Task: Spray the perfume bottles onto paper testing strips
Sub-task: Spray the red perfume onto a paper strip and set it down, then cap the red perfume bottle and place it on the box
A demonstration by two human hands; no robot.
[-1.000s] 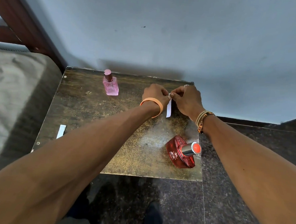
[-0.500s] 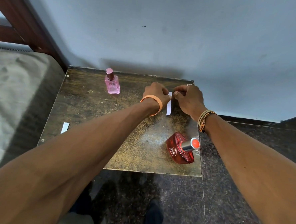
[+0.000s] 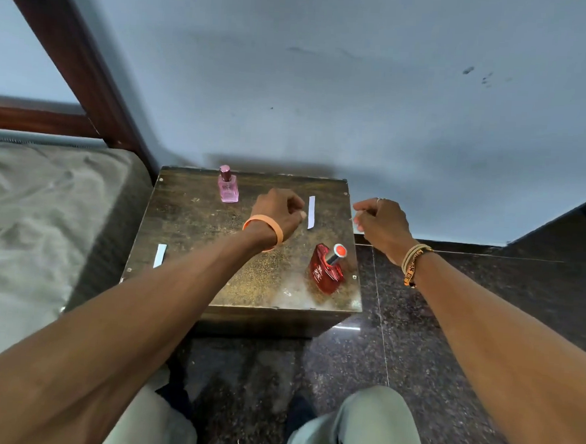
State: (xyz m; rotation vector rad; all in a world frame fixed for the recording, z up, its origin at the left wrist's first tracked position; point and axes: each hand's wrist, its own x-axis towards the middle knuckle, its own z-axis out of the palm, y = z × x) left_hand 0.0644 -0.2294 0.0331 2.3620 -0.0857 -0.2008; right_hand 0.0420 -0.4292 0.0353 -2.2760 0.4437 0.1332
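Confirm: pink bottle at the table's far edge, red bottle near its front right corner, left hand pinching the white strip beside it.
Wrong on the pinching: the head view shows the left hand holding nothing, with the white strip lying flat on the table beside it, untouched. The pink bottle and red bottle are placed as stated.

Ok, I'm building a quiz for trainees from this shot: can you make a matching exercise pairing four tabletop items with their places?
1 pink square perfume bottle
2 red glass perfume bottle
3 white paper strip
4 pale blue paper strip

A left edge of the worn wooden table
B between left hand and right hand
C back left
D front right

Pairs: 1-C, 2-D, 3-B, 4-A
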